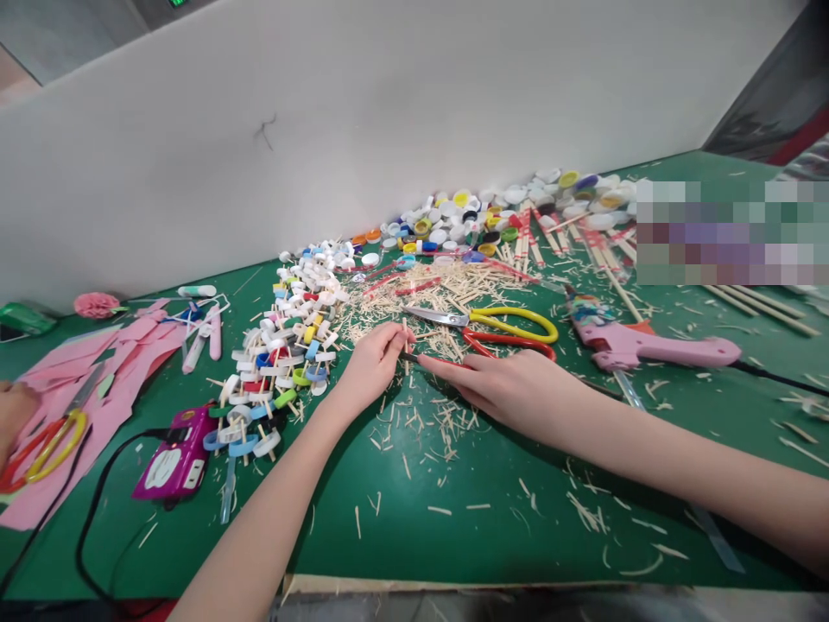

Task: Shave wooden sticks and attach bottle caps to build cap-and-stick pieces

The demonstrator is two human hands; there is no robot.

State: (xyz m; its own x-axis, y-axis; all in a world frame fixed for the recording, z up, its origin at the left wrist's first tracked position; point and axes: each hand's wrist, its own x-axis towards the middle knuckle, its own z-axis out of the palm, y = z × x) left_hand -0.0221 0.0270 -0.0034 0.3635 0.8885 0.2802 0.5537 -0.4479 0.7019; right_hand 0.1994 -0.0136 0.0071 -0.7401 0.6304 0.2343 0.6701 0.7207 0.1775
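Between the thumb and fingers of my left hand [376,358] a short, thin wooden stick [406,325] stands roughly upright. My right hand [505,384] is closed on a slim knife [410,357] with a dark blade and what looks like a red handle. The blade's tip lies against or very close to the stick; contact is hard to tell. Just beyond my right hand are scissors [446,317] with yellow and red handles, lying on pale wood shavings [382,304]. To the left of my left hand sit many bottle caps with sticks through them [259,384].
Loose bottle caps [446,216] line the wall, beside red-banded wooden chopsticks [602,250]. At right lies a pink glue gun [667,345] with a black cord. A purple power strip [178,453] and pink paper [123,345] are at left, where another person's hand [14,419] shows.
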